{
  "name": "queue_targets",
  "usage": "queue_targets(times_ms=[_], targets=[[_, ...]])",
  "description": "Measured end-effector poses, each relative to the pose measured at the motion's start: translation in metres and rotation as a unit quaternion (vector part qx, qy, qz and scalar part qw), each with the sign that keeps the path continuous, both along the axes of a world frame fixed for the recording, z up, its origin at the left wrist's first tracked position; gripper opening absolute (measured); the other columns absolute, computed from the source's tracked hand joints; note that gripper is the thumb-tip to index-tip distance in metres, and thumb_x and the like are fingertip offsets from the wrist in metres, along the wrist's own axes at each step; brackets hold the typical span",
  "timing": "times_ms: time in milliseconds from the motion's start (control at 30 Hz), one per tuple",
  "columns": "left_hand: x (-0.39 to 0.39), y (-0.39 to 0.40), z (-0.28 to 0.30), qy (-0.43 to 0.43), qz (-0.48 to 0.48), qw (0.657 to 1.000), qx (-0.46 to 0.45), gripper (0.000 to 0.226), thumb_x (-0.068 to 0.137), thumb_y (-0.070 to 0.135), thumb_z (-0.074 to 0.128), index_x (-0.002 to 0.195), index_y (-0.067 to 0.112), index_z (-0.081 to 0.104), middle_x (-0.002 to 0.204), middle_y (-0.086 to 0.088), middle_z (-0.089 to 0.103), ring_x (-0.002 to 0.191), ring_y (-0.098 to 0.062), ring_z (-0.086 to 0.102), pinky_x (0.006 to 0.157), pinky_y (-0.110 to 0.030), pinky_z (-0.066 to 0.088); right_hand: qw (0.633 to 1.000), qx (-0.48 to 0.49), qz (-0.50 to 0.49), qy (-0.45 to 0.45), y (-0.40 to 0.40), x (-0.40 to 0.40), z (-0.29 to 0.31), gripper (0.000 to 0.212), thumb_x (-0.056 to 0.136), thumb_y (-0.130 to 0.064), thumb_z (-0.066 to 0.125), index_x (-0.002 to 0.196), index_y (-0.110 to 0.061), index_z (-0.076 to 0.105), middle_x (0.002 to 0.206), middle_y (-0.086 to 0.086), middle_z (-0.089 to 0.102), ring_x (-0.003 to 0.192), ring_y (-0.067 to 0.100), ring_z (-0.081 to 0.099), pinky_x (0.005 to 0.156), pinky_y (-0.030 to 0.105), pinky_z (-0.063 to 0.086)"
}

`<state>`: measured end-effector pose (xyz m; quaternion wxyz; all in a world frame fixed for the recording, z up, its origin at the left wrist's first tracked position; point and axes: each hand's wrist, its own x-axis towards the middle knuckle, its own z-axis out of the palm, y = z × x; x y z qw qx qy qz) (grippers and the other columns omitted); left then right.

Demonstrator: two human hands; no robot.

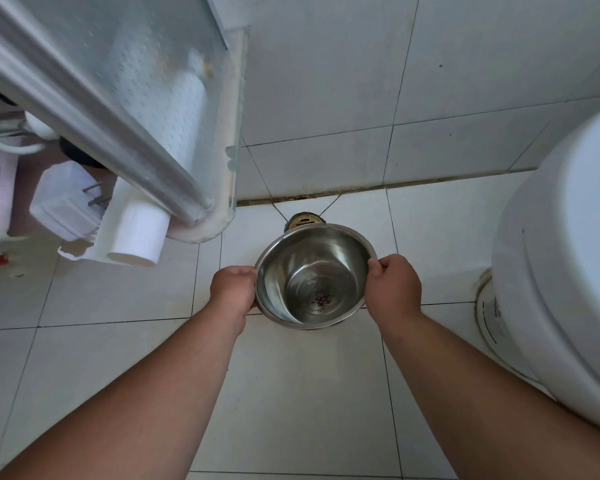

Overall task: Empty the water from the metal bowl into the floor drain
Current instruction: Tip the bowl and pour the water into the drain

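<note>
Beside toilet (pixel 565 254), metal bowl (pixel 314 275) half-covering floor drain (pixel 303 220)

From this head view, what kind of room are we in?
Most likely a bathroom. A white toilet stands at the right, a floor drain sits in the floor by the tiled wall, and toilet paper rolls sit on a rack at the left.
</note>
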<state>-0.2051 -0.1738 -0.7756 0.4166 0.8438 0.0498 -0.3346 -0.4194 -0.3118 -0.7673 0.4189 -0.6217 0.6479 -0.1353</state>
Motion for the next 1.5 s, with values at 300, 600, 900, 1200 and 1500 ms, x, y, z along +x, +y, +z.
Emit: queue_targets(times_ms=[300,600,900,1200,1500], targets=[[-0.0012,-0.0025,0.0000,0.000,0.002,1.000,-0.003,0.017,0.089,0.001,0.070,0.087,0.011,0.083,0.083,-0.013,0.081,0.073,-0.032,0.074,0.072,-0.042,0.068,1.000,0.001,-0.002,0.004,-0.0014,0.0001,0.0005,0.024,0.107,-0.026,0.054,0.089,-0.011,0.057,0.073,-0.005,0.054,0.074,0.025,0.054,0.060,0.032,0.032],[-0.0003,-0.0010,0.0010,-0.003,0.002,1.000,0.002,0.018,0.091,0.001,0.067,0.091,0.010,0.083,0.083,-0.012,0.080,0.069,-0.028,0.073,0.049,-0.024,0.057,1.000,-0.004,0.002,0.000,-0.0016,0.0002,-0.0012,0.024,0.107,-0.026,0.054,0.088,-0.010,0.057,0.072,-0.006,0.053,0.074,0.024,0.054,0.064,0.032,0.034],[-0.0004,-0.0015,0.0000,-0.005,0.001,1.000,-0.010,0.017,0.089,0.000,0.067,0.084,0.009,0.082,0.078,-0.012,0.076,0.065,-0.028,0.068,0.057,-0.030,0.059,1.000,0.001,0.000,0.002,-0.0026,0.0016,0.0003,0.026,0.107,-0.026,0.053,0.087,-0.011,0.057,0.072,-0.006,0.054,0.072,0.024,0.054,0.057,0.032,0.031],[-0.0016,-0.0018,0.0008,-0.008,-0.006,1.000,0.000,0.023,0.090,-0.001,0.063,0.080,0.009,0.081,0.078,-0.012,0.074,0.067,-0.028,0.066,0.059,-0.029,0.059,1.000,0.003,0.001,0.001,-0.0038,0.0014,0.0017,0.025,0.107,-0.027,0.053,0.089,-0.010,0.058,0.075,-0.003,0.056,0.076,0.026,0.056,0.065,0.032,0.036],[-0.0013,-0.0020,0.0033,-0.008,-0.001,1.000,-0.002,0.023,0.092,-0.001,0.064,0.085,0.011,0.082,0.080,-0.010,0.079,0.067,-0.027,0.071,0.058,-0.028,0.060,1.000,-0.003,0.004,0.007,-0.0039,0.0024,0.0022,0.025,0.108,-0.027,0.053,0.088,-0.012,0.058,0.073,-0.007,0.054,0.070,0.020,0.054,0.054,0.029,0.032]])
